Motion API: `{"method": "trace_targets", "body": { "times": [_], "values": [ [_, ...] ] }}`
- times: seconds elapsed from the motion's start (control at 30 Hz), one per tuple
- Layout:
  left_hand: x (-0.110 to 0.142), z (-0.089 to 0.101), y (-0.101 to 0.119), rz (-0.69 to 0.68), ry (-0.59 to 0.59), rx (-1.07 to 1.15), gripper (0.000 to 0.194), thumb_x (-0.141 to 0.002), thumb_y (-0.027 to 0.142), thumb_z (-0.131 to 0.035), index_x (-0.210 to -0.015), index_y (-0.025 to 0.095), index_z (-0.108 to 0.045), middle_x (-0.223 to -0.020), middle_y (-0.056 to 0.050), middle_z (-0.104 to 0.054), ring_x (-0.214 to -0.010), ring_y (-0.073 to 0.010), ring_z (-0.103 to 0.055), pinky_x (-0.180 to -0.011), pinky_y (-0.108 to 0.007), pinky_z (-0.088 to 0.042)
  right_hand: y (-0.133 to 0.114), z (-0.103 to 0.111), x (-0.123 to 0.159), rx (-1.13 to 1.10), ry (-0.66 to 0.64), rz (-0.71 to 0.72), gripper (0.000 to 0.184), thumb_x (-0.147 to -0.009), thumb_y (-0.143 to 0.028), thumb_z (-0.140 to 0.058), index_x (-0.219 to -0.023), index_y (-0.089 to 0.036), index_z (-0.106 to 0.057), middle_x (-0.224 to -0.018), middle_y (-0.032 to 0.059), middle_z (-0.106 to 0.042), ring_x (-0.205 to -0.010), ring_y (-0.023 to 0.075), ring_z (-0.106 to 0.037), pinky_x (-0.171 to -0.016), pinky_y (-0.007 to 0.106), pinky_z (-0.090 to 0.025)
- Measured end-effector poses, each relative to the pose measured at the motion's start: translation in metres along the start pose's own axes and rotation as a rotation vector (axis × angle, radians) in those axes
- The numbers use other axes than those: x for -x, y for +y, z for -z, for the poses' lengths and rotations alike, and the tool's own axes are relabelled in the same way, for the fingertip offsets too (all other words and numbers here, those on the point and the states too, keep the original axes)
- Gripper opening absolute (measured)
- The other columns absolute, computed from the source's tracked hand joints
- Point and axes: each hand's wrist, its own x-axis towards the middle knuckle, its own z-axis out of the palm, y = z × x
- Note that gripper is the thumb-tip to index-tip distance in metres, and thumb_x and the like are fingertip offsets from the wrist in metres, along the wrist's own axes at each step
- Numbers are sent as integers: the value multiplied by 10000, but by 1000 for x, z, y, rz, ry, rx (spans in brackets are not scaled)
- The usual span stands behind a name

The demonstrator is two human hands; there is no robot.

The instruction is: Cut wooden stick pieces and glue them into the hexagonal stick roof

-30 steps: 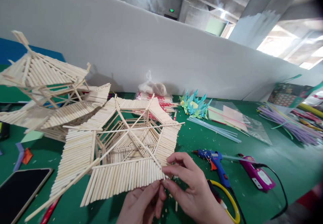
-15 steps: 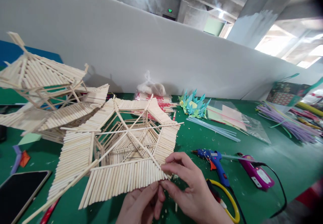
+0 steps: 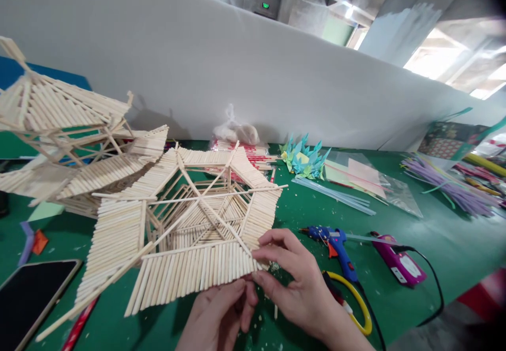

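Note:
A model pavilion roof of thin wooden sticks [image 3: 190, 280] lies in front of me, its crossed longer sticks [image 3: 213, 220] spanning the open middle. At its near right corner, my right hand [image 3: 298, 280] is closed, thumb below and fingers above, pinching the ends of the sticks. Just under the near edge sits my left hand [image 3: 221, 309], its thumb and curled fingers pressed together close to the right thumb. Whatever lies between the left fingers is hidden. One long stick [image 3: 95, 294] juts from the roof's left corner toward me.
A second stick pavilion [image 3: 75, 108] stands at the left, above a phone [image 3: 35, 298]. To the right lie a blue glue gun [image 3: 336, 248], yellow-handled pliers [image 3: 356, 295] and a magenta device [image 3: 401, 261] with a cable. Glue sticks [image 3: 334, 195] and teal paper folds [image 3: 304, 158] are behind.
The view has shifted slightly, so the models sit a little higher in the picture. Both hands stay at the same corner, with only small finger movement.

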Motion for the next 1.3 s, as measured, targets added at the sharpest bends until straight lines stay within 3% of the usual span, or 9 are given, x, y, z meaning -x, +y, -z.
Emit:
{"method": "trace_targets", "body": {
  "times": [0.17, 0.33, 0.53, 0.67, 0.8, 0.9, 0.97, 1.13, 1.3],
  "values": [
    [7, 8, 0, 2, 79, -18, 85, -655, 168, -637, -629, 168, -718, -602, 10, -653, -532, -110, -496, -579, -222, -454, -3, 4, 7, 31, 145, 16, 203, -734, -122, -609, -924, -191, -626, -987, 51, -526, -889, 158, -546, -752, 279, -475],
    [8, 42, -4, -14, 261, -60, 18, -621, 150, -686, -628, 161, -699, -632, 13, -664, -570, -110, -514, -532, -188, -430, 3, 2, 34, 34, 323, -54, 229, -740, -133, -609, -941, -241, -596, -980, 39, -505, -818, 157, -513, -618, 266, -463],
    [16, 91, -10, -160, 403, -498, 122, -699, 316, -662, -635, 227, -611, -549, 66, -537, -575, -112, -456, -541, -167, -371, 24, -19, 72, 9, 210, -198, 187, -765, -116, -572, -925, -213, -573, -976, 60, -507, -694, 135, -524, -548, 257, -458],
    [22, 93, -5, -293, 374, -772, 254, -745, 367, -588, -546, 231, -510, -519, 65, -443, -533, -132, -409, -514, -203, -332, 33, -30, 84, 48, 139, -240, 154, -778, -121, -557, -912, -197, -569, -965, 67, -518, -607, 110, -518, -551, 260, -476],
    [19, 88, -8, -422, 299, -1005, 247, -719, 324, -611, -514, 234, -507, -520, 56, -440, -479, -137, -419, -488, -224, -338, 37, -35, 89, 127, 59, -225, 197, -796, -111, -520, -968, -180, -587, -977, 90, -529, -807, 173, -580, -672, 282, -511],
    [10, 99, -16, -666, 187, -1291, 52, -708, 274, -621, -742, 250, -652, -748, -20, -653, -734, -229, -578, -702, -289, -406, 38, -37, 91, 190, 35, -202, 230, -799, -96, -499, -995, -165, -598, -985, 101, -537, -875, 189, -581, -750, 301, -507],
    [3, 110, -21, -760, 57, -1576, 187, -741, 263, -577, -902, 243, -671, -855, -62, -702, -842, -280, -590, -796, -375, -383, 37, -38, 91, 226, 28, -192, 235, -793, -93, -501, -995, -150, -608, -992, 111, -539, -856, 186, -585, -741, 297, -510],
    [-5, 121, -26, -826, -106, -2142, 340, -756, 89, -423, -954, 177, -685, -939, -116, -719, -900, -315, -604, -803, -461, -379, 36, -41, 87, 315, 35, -167, 223, -791, -107, -509, -979, -143, -623, -956, 116, -565, -828, 196, -572, -702, 318, -511],
    [-7, 113, -22, -752, -154, -2262, 366, -746, 51, -401, -932, 172, -692, -928, -107, -718, -910, -292, -604, -807, -458, -393, 36, -46, 82, 323, 40, -166, 198, -778, -118, -533, -946, -154, -631, -933, 105, -581, -808, 200, -561, -679, 325, -504]
  ]
}}
